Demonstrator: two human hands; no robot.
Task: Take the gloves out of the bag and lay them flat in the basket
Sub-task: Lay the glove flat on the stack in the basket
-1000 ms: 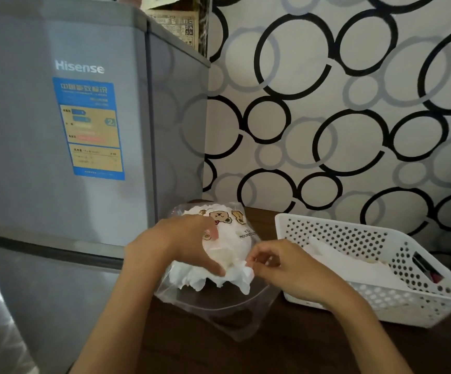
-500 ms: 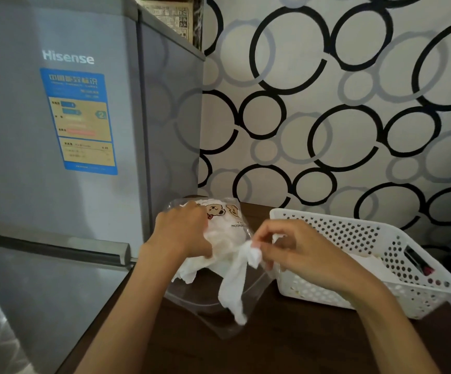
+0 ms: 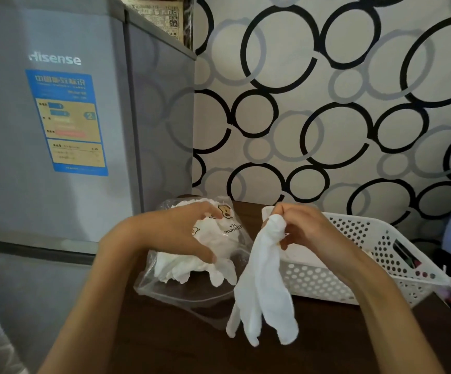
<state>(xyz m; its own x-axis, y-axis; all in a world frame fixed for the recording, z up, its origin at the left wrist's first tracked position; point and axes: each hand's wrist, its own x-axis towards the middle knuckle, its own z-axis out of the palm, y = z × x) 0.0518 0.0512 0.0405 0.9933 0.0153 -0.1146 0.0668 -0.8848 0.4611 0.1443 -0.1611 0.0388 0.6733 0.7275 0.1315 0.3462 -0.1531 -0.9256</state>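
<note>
Nearest, on the dark table (image 3: 326, 344), a white glove (image 3: 263, 287) hangs free, its fingers dangling down to just above the wood. The right hand (image 3: 308, 230) pinches it by the cuff, fingers curled tight around the bunched top, right in front of the near corner of the white basket (image 3: 380, 238). To the left, the left hand (image 3: 183, 233) grips the clear bag (image 3: 192, 290), fingers and thumb curved over the wad of white gloves (image 3: 192, 268) still inside it; the bag sits on the table, its open end sagging toward the viewer. Something pale lies in the basket, possibly another glove, though the hand covers most of it. Behind stand a grey fridge (image 3: 57, 117) and a wall (image 3: 326, 103) patterned with circles.
</note>
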